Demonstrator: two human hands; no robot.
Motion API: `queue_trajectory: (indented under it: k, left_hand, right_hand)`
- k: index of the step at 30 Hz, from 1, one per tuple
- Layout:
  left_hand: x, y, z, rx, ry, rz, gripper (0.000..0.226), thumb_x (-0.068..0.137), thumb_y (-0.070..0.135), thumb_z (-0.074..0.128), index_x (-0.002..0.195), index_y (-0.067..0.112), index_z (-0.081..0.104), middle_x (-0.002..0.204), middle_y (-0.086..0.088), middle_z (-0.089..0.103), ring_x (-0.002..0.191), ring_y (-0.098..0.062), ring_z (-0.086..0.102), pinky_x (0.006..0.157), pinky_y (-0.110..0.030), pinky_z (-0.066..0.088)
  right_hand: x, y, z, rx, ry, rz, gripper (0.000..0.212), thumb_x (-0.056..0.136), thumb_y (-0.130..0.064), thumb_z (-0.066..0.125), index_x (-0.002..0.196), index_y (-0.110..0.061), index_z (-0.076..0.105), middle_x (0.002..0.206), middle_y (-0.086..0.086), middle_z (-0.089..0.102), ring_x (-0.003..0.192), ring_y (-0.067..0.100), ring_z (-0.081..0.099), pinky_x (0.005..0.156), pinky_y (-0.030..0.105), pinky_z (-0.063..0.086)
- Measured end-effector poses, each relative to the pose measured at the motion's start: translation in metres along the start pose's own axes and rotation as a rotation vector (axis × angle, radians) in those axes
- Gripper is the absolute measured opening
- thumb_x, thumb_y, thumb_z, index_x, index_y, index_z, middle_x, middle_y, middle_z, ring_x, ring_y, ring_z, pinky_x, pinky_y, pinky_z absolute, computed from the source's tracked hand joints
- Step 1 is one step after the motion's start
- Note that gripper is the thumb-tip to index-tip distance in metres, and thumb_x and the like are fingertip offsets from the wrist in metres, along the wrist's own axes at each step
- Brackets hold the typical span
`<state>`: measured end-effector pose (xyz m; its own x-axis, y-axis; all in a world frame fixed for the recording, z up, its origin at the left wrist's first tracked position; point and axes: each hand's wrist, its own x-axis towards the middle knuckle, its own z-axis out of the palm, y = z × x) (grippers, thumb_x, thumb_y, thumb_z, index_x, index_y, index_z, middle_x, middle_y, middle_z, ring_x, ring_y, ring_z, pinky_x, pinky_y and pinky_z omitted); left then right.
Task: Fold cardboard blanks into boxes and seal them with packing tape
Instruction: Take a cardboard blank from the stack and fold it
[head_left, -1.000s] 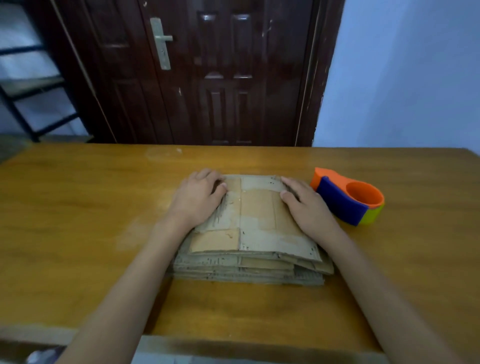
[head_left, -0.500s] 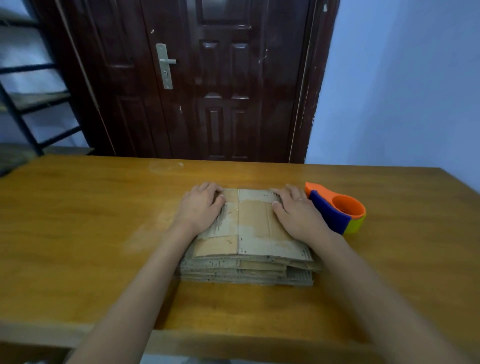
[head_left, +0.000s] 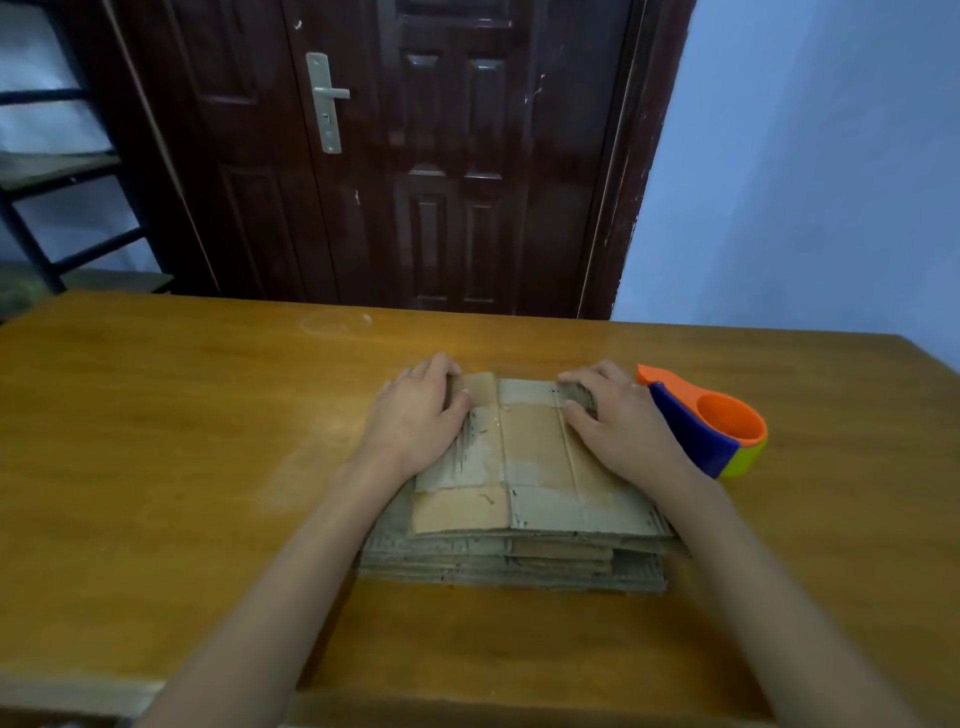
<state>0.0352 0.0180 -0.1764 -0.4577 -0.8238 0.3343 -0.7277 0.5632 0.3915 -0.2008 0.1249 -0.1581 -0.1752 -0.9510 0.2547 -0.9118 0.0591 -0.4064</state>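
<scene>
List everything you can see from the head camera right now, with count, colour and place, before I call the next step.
stack of cardboard blanks: one stack, count of blanks unclear, grey-brown and worn, middle of the table
tape dispenser: one, orange, blue and yellow-green, on the table right of the stack
table: one, yellow-brown wood, fills the foreground
door: one, dark brown with a silver handle, behind the table
shelf frame: one, black metal, far left behind the table
wall: pale blue, right of the door
left hand: one, on the stack's far left corner, fingers curled over the far edge
right hand: one, on the stack's far right corner, fingers curled over the far edge
</scene>
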Motion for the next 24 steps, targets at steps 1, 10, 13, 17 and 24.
queue_trajectory:
  k: [1, 10, 13, 17, 24]
  left_hand:
    - [-0.001, 0.002, -0.003, -0.028, 0.023, 0.008, 0.023, 0.105, 0.041, 0.05, 0.121, 0.025, 0.05, 0.11, 0.006, 0.06, 0.103, -0.019, 0.055, 0.086, -0.041, 0.043]
    - [-0.006, 0.018, -0.027, -0.176, 0.167, 0.147, 0.017, 0.101, 0.027, 0.061, 0.105, 0.025, 0.045, 0.1, 0.004, 0.05, 0.087, -0.022, 0.054, 0.075, -0.045, 0.048]
    - [-0.013, 0.031, -0.049, -0.213, 0.297, 0.185, 0.014, 0.103, 0.031, 0.061, 0.11, 0.024, 0.05, 0.113, 0.003, 0.044, 0.075, -0.012, 0.052, 0.061, -0.037, 0.047]
    - [-0.017, 0.052, -0.08, -0.378, 0.454, 0.298, 0.012, 0.102, 0.023, 0.065, 0.11, 0.019, 0.056, 0.117, 0.003, 0.046, 0.095, -0.01, 0.052, 0.07, -0.042, 0.054]
    - [-0.076, 0.094, -0.113, -0.921, 0.551, 0.044, 0.086, 0.091, 0.035, 0.081, 0.157, 0.024, 0.027, 0.16, 0.01, 0.037, 0.143, -0.002, 0.044, 0.105, -0.023, 0.052]
  right_hand:
    - [-0.001, -0.001, -0.001, 0.017, 0.021, -0.001, 0.036, 0.102, -0.034, 0.06, 0.138, -0.033, 0.06, 0.128, -0.008, 0.054, 0.118, 0.012, 0.053, 0.106, 0.041, 0.048]
    - [-0.037, 0.001, -0.022, 0.152, 0.119, 0.051, 0.044, 0.104, -0.032, 0.057, 0.148, -0.031, 0.051, 0.149, -0.008, 0.05, 0.136, 0.016, 0.049, 0.107, 0.034, 0.044]
    - [-0.053, -0.003, -0.027, 0.306, 0.136, 0.103, 0.059, 0.105, -0.036, 0.06, 0.158, -0.039, 0.035, 0.162, -0.009, 0.042, 0.149, 0.014, 0.038, 0.12, 0.042, 0.038]
    - [-0.057, -0.016, -0.046, 0.724, 0.21, 0.218, 0.078, 0.099, -0.039, 0.07, 0.161, -0.043, 0.023, 0.16, -0.005, 0.045, 0.143, 0.017, 0.047, 0.114, 0.047, 0.047]
    - [-0.076, -0.052, -0.077, 1.358, 0.322, 0.235, 0.057, 0.097, 0.001, 0.063, 0.146, -0.025, 0.054, 0.12, -0.001, 0.076, 0.111, 0.016, 0.071, 0.096, 0.041, 0.058]
